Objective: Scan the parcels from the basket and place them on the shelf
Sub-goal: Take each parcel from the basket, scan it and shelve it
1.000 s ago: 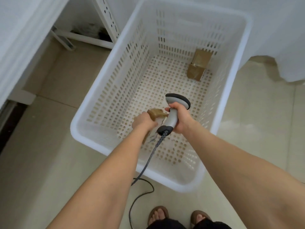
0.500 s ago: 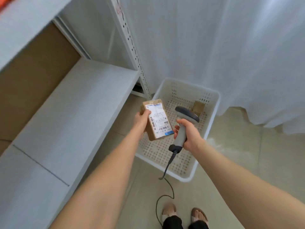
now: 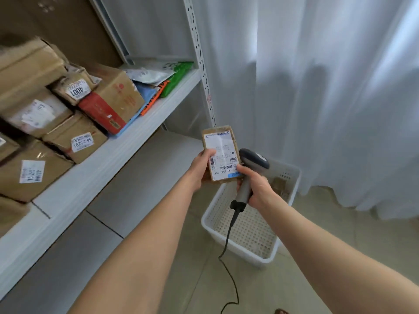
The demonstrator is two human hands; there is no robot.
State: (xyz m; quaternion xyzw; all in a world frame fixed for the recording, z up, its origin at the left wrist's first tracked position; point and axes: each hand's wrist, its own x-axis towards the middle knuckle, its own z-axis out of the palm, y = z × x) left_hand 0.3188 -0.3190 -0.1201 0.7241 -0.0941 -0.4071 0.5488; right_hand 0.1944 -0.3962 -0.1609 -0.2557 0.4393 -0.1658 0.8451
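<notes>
— What's in your left hand [image 3: 200,169]?
— Your fingers grip a small brown parcel [image 3: 221,152], label facing up, at frame centre.
— And your right hand [image 3: 257,185]?
— It's wrapped around the scanner [image 3: 250,168], touching the parcel, above the white basket [image 3: 244,250], lower right.

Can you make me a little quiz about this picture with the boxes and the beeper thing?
1. Which hand holds the scanner?
2. True or false: the basket is empty.
3. What is printed on the parcel in the left hand: A) a label with barcodes, B) a drawing?

Key: 1. The right hand. 2. False; one box lies inside. 3. A.
</notes>
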